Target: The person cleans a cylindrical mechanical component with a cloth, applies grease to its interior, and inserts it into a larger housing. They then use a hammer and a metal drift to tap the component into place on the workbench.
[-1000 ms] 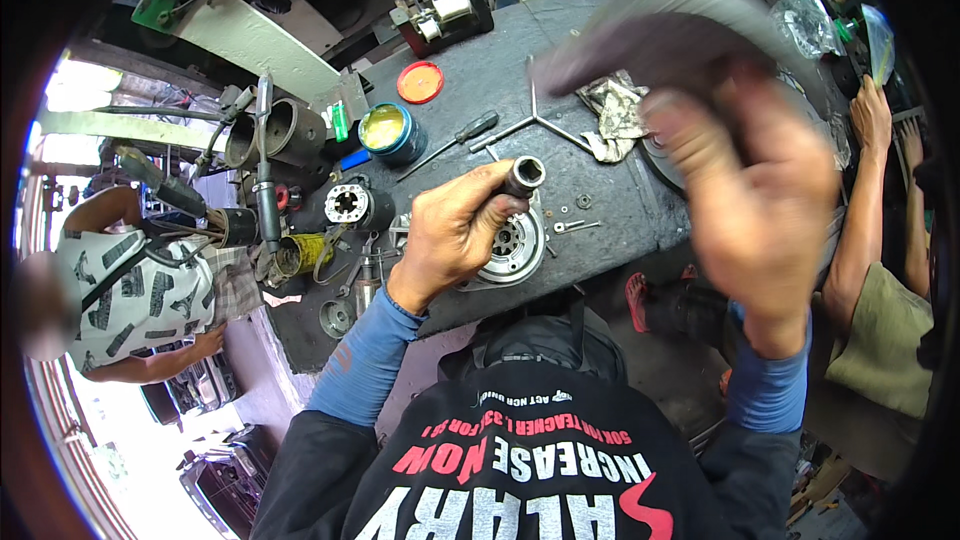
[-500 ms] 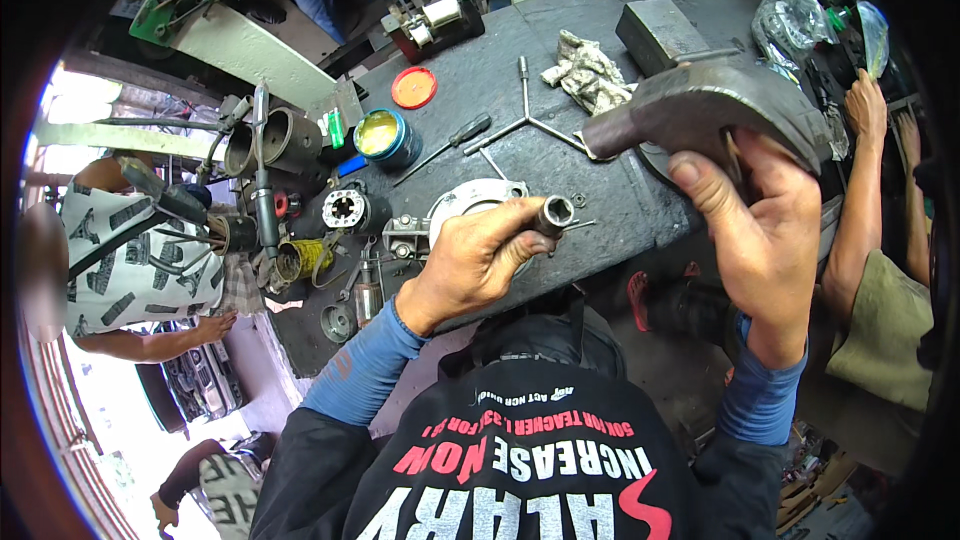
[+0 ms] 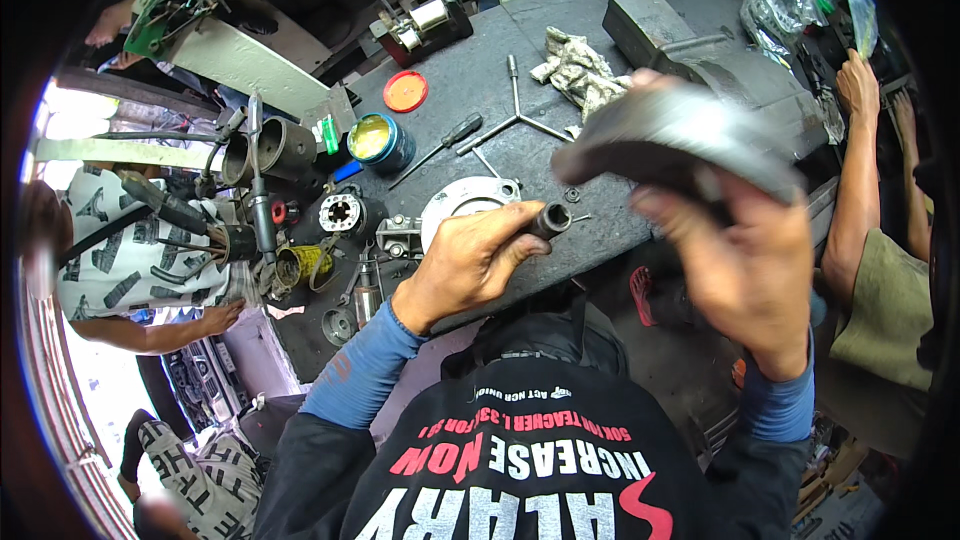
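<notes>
My left hand (image 3: 462, 265) is closed around a short steel socket (image 3: 549, 221), whose hollow end points out past the thumb to the right. My right hand (image 3: 745, 275) grips a hammer (image 3: 690, 130), its steel head smeared by motion, raised to the right of the socket and apart from it. The hammer's handle is hidden from this angle. Just beyond my left hand, a round silver metal housing (image 3: 445, 202) lies on the bench, partly covered by that hand. A small nut (image 3: 572, 195) and a thin pin are near the socket.
On the dark workbench (image 3: 470, 55) lie a three-armed wrench (image 3: 517, 118), a screwdriver (image 3: 462, 130), an open grease tub (image 3: 384, 145), its orange lid (image 3: 405, 91) and a rag (image 3: 575, 65). Another person's arm (image 3: 860, 140) reaches in at right; someone in a patterned shirt (image 3: 140, 250) stands left.
My right hand has swung the hammer a little left, and it is now blurred. The socket in my left hand has tipped so its open end faces more to the right.
</notes>
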A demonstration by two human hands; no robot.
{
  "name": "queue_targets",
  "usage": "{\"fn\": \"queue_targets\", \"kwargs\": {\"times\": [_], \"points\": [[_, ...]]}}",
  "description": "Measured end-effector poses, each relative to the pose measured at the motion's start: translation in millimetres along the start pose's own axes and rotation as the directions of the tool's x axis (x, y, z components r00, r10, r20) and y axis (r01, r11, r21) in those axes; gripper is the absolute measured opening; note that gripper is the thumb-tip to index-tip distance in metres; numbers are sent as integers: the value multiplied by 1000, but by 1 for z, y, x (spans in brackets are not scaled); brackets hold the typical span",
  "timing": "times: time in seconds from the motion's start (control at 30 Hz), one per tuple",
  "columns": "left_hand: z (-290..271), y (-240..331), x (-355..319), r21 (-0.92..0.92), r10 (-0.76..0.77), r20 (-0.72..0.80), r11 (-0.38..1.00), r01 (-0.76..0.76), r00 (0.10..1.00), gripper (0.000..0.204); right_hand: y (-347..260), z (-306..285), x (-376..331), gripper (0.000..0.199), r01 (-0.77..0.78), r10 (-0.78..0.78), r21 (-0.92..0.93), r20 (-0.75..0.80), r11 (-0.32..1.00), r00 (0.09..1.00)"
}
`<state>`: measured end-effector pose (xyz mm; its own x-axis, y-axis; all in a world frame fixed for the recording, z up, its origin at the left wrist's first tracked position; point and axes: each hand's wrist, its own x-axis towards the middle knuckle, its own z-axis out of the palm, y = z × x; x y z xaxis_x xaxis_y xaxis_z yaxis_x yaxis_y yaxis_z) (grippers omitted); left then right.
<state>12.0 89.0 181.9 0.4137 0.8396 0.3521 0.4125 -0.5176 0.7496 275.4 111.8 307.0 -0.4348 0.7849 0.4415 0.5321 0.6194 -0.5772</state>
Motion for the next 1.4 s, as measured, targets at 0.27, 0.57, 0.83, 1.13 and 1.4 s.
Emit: {"fn": "queue_targets", "kwargs": {"times": [0.27, 0.57, 0.83, 1.13, 1.4], "points": [[-1, -1, -2, -21, -29, -12, 999, 28, 1000, 28, 4, 16, -16, 30, -8, 10, 56, -28, 998, 1000], [-37, 2, -33, -219, -216, -225, 961, 167, 950, 30, -6, 16, -14, 30, -155, 238, 353, -206, 923, 949], [-30, -10, -42, 73, 29, -150, 997, -19, 988, 30, -36, 21, 0, 39, -96, 135, 331, -98, 939, 986], [-16, -21, -44, 176, 131, -287, 981, -83, 949, 30, -31, 25, -3, 27, -35, 42, 246, -22, 969, 999], [-19, -24, -48, 20, -52, -277, 998, 60, 959, 28, -18, 45, 8, 30, 129, -126, 118, -35, 985, 991]]}}
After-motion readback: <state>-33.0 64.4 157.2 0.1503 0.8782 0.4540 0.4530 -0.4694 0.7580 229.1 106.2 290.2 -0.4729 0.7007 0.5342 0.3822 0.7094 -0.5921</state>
